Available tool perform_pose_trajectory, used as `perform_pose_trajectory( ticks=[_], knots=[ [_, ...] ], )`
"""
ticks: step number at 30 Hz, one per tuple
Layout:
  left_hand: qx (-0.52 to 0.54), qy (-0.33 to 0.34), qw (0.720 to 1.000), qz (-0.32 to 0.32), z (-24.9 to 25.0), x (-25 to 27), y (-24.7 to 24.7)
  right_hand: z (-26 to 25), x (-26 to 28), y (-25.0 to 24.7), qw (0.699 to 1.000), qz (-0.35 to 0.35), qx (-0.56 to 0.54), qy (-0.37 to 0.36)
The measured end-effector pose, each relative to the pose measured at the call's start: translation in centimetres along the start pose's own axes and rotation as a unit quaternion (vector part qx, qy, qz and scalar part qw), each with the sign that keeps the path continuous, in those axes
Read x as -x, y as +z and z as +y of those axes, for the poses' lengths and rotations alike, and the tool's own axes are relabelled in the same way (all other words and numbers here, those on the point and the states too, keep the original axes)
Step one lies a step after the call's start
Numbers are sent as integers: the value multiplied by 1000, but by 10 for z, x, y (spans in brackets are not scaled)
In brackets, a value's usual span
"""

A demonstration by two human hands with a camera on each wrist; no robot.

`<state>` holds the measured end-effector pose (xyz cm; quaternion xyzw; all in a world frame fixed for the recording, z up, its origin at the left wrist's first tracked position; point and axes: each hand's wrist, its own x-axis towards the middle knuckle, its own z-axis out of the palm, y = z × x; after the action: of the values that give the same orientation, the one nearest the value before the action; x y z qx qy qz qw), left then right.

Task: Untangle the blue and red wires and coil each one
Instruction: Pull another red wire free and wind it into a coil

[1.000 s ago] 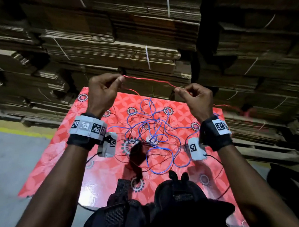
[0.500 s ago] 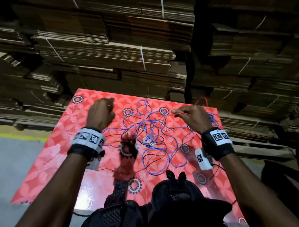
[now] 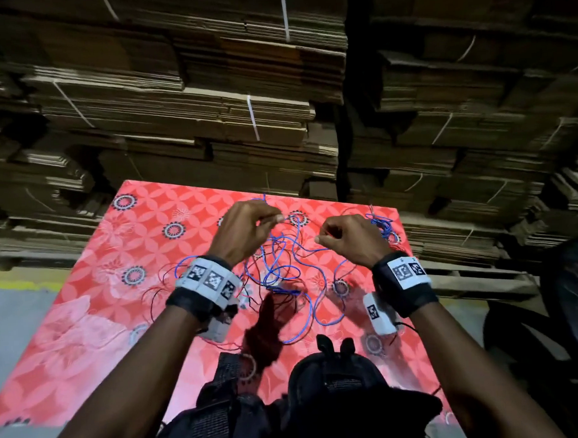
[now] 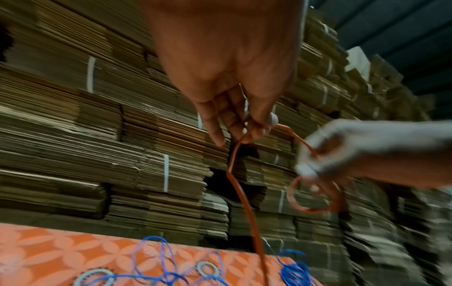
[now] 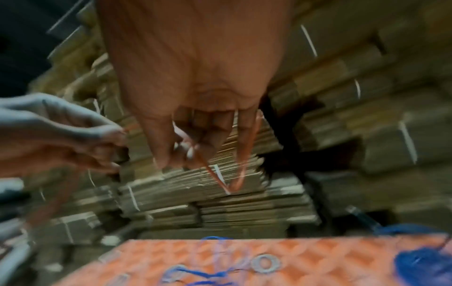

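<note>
My left hand [image 3: 245, 230] and right hand [image 3: 348, 239] both pinch the red wire [image 4: 240, 195], barely coiled; the blue wire [image 3: 276, 269] sprawls loose beneath them, uncoiled.

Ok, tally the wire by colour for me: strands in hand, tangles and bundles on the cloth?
Red wire, pinched by left hand and right hand: 1
Blue loose tangle: 1
Blue small bundle, far right corner: 1
Total: 3
</note>
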<state>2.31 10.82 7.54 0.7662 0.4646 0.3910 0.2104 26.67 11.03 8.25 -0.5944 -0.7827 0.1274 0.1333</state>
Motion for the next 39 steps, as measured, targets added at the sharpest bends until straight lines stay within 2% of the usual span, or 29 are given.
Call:
perform_pose_trajectory(
  ticks=[5,9,12,14,17,18,20,22,23,25,27,29,31,33,35,37,39],
  knots=[
    [4,-38,997,62,-14,-2,-16,26,4,-9,996,-51,74,-23],
    [-34,-65,991,109,-29,-2,-27,44,6,-10,986,-19,163,-11],
    [-94,-109,981,126,-43,2,-35,56,9,-14,987,12,158,39],
    [-147,-161,971,92,-46,4,-36,57,11,-13,989,5,130,72],
    [-214,-209,954,-9,-35,6,-29,50,13,-5,997,-4,35,74],
    [-213,-205,955,-19,-29,5,-27,46,14,0,997,4,15,72],
    [-190,-167,968,5,-13,1,-21,39,13,9,995,41,-9,88],
    [-141,-126,981,38,4,-7,-10,30,12,15,992,75,-34,100],
    [-108,-116,987,30,13,-10,-3,25,10,18,990,80,-56,102],
    [-65,-103,991,-48,27,-14,15,15,7,21,983,76,-130,108],
    [-74,-85,985,-129,36,-14,35,9,7,20,972,65,-197,113],
    [-83,-71,983,-150,38,-13,48,5,9,16,960,53,-254,106],
    [-59,-66,989,-118,36,-14,53,1,13,7,940,27,-326,93],
    [-45,-60,996,-55,30,-14,54,-3,16,-4,918,-8,-387,85],
    [-59,-28,998,3,24,-12,55,-2,19,-11,904,-32,-417,90],
    [-68,17,998,8,19,-14,55,1,22,-16,888,-59,-445,97],
    [-44,45,998,-24,20,-19,55,0,25,-21,864,-86,-487,100]
  ],
)
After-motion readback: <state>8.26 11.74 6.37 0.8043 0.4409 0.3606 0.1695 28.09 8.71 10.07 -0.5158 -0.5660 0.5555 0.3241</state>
